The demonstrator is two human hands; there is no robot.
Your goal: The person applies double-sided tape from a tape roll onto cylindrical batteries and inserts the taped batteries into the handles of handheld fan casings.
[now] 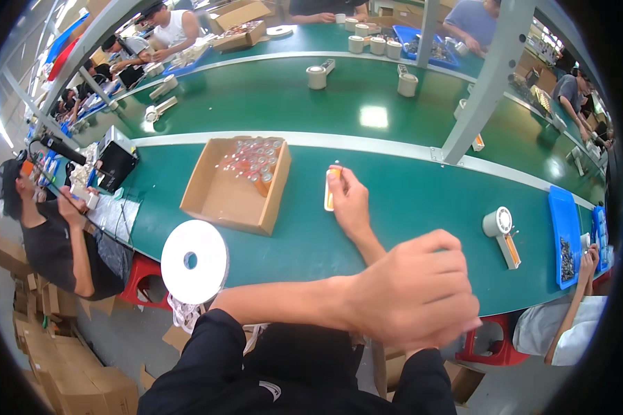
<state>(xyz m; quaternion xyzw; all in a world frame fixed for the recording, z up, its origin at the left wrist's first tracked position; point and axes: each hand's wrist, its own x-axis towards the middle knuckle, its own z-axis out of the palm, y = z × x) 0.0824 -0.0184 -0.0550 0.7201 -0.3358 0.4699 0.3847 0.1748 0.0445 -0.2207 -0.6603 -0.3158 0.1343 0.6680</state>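
My right hand (351,202) is on the green worktable, its thumb and fingers closed on a narrow white casing (328,200) with an orange battery in it. My left forearm crosses over my right one from the left. At its end my left hand (412,290) hangs close to the camera, fingers curled; whatever it may hold is hidden beneath it. Left of the casing stands an open cardboard box (232,216) holding several orange batteries (262,183) with red wires. Nearer me is a white reel (211,259) with a hole in its middle and white strip hanging below.
At the right lies a white handheld fan (498,223) with an orange battery in its handle, near a blue tray (566,207) of small dark parts. A metal post (474,104) rises beyond. More fans (317,77) lie on the far green surface. Other people work around.
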